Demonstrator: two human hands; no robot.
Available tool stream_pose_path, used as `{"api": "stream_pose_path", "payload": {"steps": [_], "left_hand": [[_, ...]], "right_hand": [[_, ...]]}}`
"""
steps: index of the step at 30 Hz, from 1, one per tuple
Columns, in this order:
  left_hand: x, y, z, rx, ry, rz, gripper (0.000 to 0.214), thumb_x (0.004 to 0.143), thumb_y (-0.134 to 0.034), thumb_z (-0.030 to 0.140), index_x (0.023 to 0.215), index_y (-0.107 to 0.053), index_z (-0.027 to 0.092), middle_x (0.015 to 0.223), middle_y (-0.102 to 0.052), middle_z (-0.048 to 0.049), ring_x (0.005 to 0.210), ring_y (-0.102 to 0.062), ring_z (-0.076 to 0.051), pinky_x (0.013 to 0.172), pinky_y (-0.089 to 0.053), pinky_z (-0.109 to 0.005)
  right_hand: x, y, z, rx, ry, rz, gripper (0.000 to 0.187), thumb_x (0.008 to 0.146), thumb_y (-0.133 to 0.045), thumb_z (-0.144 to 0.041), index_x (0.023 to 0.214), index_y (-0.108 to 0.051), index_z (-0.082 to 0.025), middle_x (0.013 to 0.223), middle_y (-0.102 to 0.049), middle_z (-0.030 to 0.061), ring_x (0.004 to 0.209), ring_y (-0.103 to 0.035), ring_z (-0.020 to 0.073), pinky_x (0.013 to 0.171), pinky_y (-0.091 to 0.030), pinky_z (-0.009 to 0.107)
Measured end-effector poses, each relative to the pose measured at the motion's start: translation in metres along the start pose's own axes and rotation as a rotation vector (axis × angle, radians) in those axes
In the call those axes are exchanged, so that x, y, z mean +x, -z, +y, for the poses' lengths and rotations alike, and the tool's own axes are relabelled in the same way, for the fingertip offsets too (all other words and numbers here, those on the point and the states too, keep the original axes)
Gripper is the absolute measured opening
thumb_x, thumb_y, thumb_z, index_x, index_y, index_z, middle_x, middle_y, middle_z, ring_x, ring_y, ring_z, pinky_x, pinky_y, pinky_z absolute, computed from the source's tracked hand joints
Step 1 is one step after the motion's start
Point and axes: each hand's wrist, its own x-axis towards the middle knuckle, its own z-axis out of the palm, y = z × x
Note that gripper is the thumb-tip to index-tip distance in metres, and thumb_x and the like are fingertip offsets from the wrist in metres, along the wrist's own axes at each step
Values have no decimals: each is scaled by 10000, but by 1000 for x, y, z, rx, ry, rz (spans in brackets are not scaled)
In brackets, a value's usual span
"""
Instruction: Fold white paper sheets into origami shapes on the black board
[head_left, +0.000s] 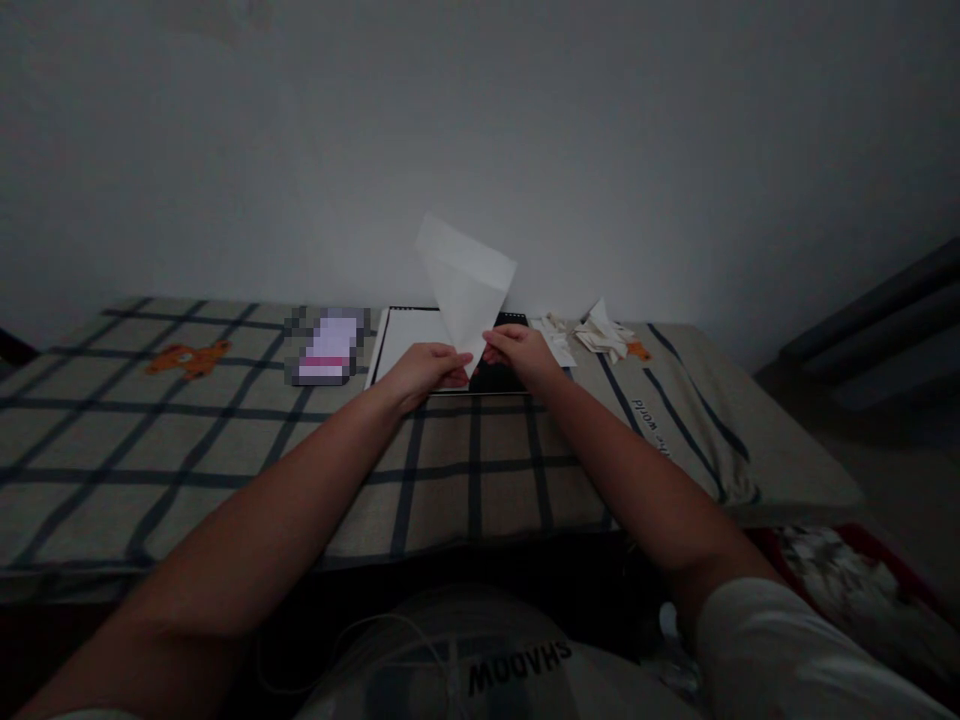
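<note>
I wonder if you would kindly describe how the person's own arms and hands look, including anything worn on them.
The left hand and right hand are ungloved, with no watch or bracelet visible. Both forearms are uncovered. The right sleeve is pale, short and loose; only a sliver of the left sleeve shows. Dark lettering on the front reads "SHADOW".

Two hands in play, left hand point(427, 375) and right hand point(529, 352); one paper point(466, 280), just the one, between them; one pad point(409, 340), one phone point(328, 348), one cloth point(255, 437); two orange prints point(191, 358) on that cloth, yes, two; one red bin point(874, 545) here; scraps point(602, 332) by the pad, several, too tangled to count exactly; and the bin's load point(832, 567), many pieces, too dim to number!
</note>
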Motion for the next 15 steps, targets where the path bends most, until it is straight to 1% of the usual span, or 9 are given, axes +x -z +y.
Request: {"api": "stream_pose_path", "payload": {"steps": [2,5,9,13,15], "left_hand": [[0,1,0,9,-9,-2,261,692,-840,279,575,-648,147,588,-661,-44,561,-610,-118,631,-538,-252],[2,3,0,-3,-55,-18,233,652,-860,292,625,-688,137,635,-664,-33,615,-620,-117,677,-555,-257],[7,7,0,-118,-136,2,303,618,-881,368,658,-688,139,669,-650,-11,653,-605,-102,738,-562,-258],[9,7,-1,-150,-128,35,325,603,-896,339,595,-642,137,605,-607,4,592,-560,-80,700,-545,-225],[9,7,-1,-149,-119,53,315,626,-887,305,569,-625,140,572,-578,12,561,-537,-72,675,-539,-215]], "right_hand": [[0,0,-1,10,1,7,288,654,-842,-390,711,-676,-162,610,-669,-6,571,-602,95,592,-507,225],[0,1,-2,4,-16,10,285,651,-851,-381,710,-679,-161,611,-679,-3,575,-612,98,591,-516,224],[1,1,-1,-10,-26,10,270,659,-854,-358,737,-686,-161,615,-684,-1,572,-618,101,598,-527,230],[1,1,-1,-20,-42,-2,243,677,-848,-336,744,-694,-160,629,-690,0,586,-624,99,619,-532,229],[0,1,-2,-12,-58,-6,214,689,-842,-309,737,-701,-157,627,-691,3,587,-625,96,618,-530,224]]}}
